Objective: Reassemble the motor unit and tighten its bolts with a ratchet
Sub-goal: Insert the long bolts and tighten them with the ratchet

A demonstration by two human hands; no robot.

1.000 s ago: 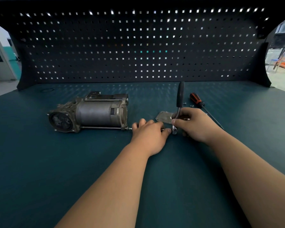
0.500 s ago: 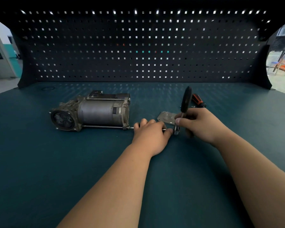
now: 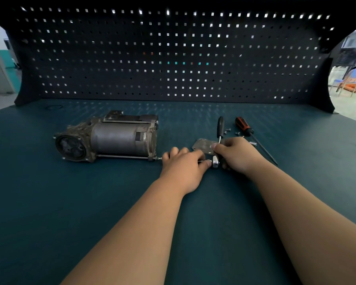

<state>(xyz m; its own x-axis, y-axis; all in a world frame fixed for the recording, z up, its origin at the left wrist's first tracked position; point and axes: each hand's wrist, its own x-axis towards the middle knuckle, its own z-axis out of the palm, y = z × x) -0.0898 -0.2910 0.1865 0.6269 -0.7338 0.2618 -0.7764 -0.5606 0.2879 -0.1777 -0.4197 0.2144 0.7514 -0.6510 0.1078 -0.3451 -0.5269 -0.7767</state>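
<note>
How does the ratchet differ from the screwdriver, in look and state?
The ratchet has an all-black handle; the screwdriver has an orange-and-black one. The right hand grips the ratchet; the screwdriver lies untouched on the bench. The ratchet ends in a chunky metal head, at the bolt the left hand pinches; the screwdriver ends in a thin shaft. Both handles point away from the person.

A dark teal, matte workbench top (image 3: 49,202) is closed at the rear by a black perforated metal back panel (image 3: 173,58). A grey, cylindrical metal motor unit (image 3: 115,138) is laid on its side on the left half. Further right a flat grey metal plate (image 3: 201,145) is laid. Behind it, a few small silver screws (image 3: 227,131) are scattered just beside an orange-and-black-handled screwdriver (image 3: 243,126), whose shaft is pointed toward the near right.
</note>
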